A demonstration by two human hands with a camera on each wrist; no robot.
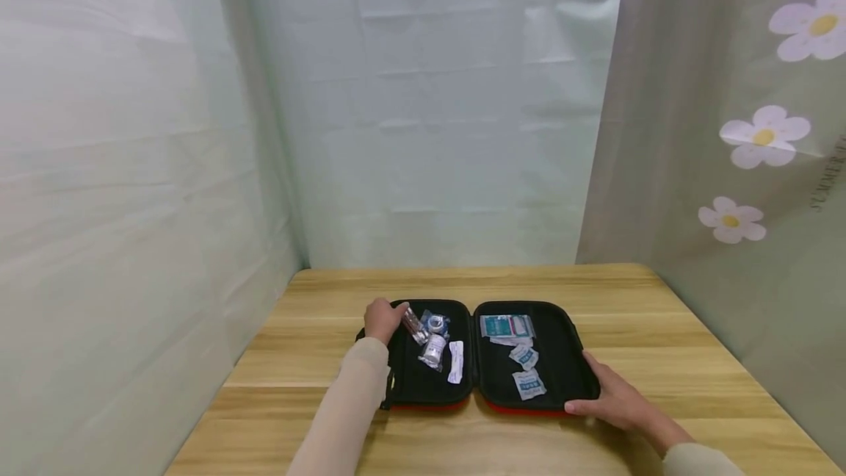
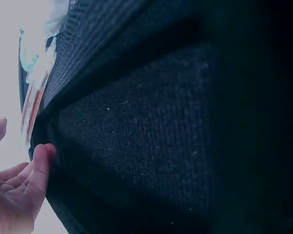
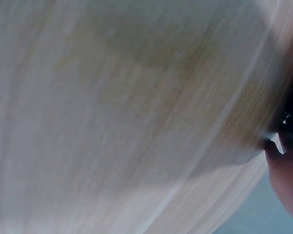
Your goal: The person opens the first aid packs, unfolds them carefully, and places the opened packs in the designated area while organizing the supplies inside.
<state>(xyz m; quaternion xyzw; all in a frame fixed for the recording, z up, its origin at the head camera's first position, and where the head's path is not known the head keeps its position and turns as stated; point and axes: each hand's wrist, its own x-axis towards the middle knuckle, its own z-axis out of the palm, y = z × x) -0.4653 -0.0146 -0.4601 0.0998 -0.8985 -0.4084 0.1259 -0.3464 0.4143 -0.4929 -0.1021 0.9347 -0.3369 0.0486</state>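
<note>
1. Check the case (image 1: 563, 344); it lies unfolded on the table (image 1: 529, 450), both halves facing up, directly between the hands.
2. Note the left hand (image 1: 383, 320); thumb and fingers stand apart, fingertips at the left half's rim, just beside the clear packet (image 1: 413, 325); nothing appears pinched.
3. Note the right hand (image 1: 615, 395); thumb and fingers grip the right half's near outer corner.
4. Keep that corner braced; a firm hold should limit sliding and tipping.
5. Work the left fingertips lightly; a sudden tug could scatter the clear packet, the wrapped roll (image 1: 433, 350) or the white strip (image 1: 456, 362).
6. Keep the right half level; its sachets (image 1: 529, 383) lie loose.
</note>
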